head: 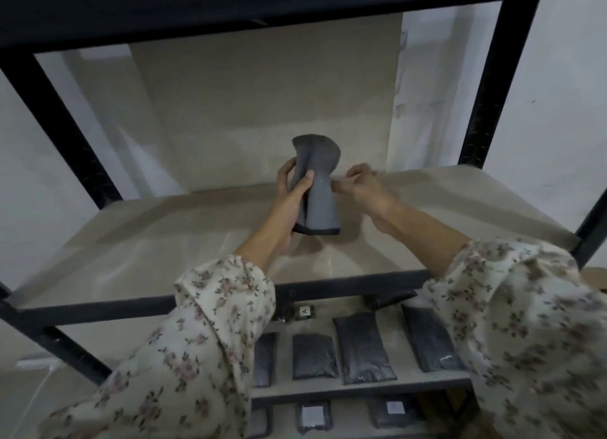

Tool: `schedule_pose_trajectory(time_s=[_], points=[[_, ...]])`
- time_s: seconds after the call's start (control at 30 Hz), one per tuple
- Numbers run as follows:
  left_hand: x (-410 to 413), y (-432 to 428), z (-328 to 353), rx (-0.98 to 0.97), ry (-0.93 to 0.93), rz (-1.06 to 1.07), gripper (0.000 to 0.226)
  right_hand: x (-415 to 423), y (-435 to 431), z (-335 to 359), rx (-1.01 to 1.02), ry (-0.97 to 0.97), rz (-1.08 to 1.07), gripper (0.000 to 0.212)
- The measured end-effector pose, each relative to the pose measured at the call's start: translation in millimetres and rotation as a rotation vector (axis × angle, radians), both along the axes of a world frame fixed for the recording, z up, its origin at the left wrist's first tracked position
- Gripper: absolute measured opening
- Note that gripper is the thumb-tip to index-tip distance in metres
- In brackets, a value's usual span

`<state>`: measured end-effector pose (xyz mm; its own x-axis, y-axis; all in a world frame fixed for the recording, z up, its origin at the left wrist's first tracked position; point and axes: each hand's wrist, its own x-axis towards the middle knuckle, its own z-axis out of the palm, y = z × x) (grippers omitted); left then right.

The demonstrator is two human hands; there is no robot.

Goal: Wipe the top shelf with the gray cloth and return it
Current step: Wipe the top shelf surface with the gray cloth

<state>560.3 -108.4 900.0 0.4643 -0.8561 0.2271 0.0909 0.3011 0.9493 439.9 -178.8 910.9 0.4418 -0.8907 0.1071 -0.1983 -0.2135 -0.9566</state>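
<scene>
Left hand grips gray cloth; right hand loosely curled, fingertips blurred.

Walls: plain white, dimly lit | Backing: beige board leaning upright behind the rack | Furniture: black metal rack frame, pale beige shelf boards | Lower shelf: dark flat packets laid in a row, one small tag marked "A" | Light: low, even

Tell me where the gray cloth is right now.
In the head view the gray cloth is near center, gripped by the left hand above the beige shelf board; the right hand is at its right edge.
</scene>
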Motion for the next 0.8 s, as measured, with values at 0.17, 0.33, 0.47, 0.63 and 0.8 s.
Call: schedule_pose_trajectory(time_s=[0.17,0.33,0.47,0.63,0.8], points=[[37.8,-18.5,2.2,0.203,-1.024,0.123,0.054,-59.5,-32.0,-28.2,-0.411,0.635,0.095,0.039],[25.6,-30.5,-35.3,0.485,-1.464,0.059,0.049,-123.7,-30.8,-59.0,-0.569,0.85,0.306,0.087],[6.4,-18.9,-46.2,0.408,-1.54,0.148,0.039,-137.1,-24.7,-68.3,-0.699,0.951,0.364,0.095],[-21.4,20.3,-42.1,0.257,-1.562,-0.082,0.037,-141.3,-22.6,-64.9,-0.779,0.973,0.456,0.104],[-16.2,8.5,-17.7,0.259,-1.454,-0.123,0.031,-143.3,-30.0,-70.5,-0.878,1.011,0.514,0.114]])
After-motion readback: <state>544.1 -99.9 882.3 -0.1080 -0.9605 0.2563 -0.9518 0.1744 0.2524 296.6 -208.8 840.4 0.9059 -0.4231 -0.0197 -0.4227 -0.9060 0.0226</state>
